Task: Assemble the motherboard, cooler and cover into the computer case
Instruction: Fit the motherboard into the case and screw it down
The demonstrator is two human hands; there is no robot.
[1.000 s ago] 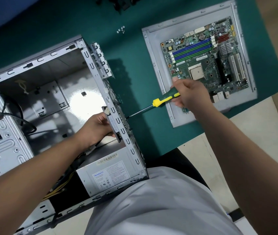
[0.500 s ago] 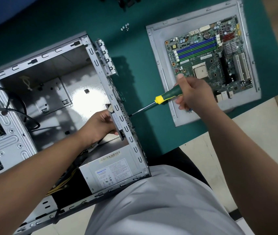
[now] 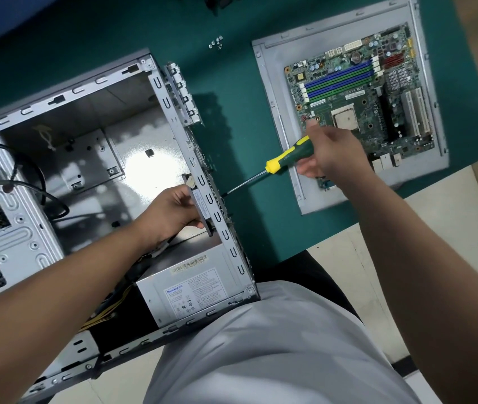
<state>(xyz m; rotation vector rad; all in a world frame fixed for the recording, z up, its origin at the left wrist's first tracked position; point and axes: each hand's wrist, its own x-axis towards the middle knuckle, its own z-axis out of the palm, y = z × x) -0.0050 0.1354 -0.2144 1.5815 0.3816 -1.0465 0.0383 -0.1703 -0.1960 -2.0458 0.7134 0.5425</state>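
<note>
The open grey computer case (image 3: 162, 91) lies on its side on the green mat. Inside it, my left hand (image 3: 170, 212) presses a flat dark fan-like part (image 3: 201, 205) against the rear wall. My right hand (image 3: 329, 154) grips a green and yellow screwdriver (image 3: 283, 160); its tip meets the outside of that wall at about the part's height. The green motherboard (image 3: 360, 91) rests on the grey cover panel (image 3: 272, 83) to the right, partly hidden behind my right hand.
A grey power supply (image 3: 194, 290) fills the case's near corner, with yellow cables beside it. Black cables (image 3: 39, 176) loop near the drive cage at left. Loose screws (image 3: 215, 43) lie on the mat behind the case. The mat's edge runs under my right forearm.
Both hands hold the same grips on the part and the screwdriver. The whole scene has shifted slightly in view as my head moved.
</note>
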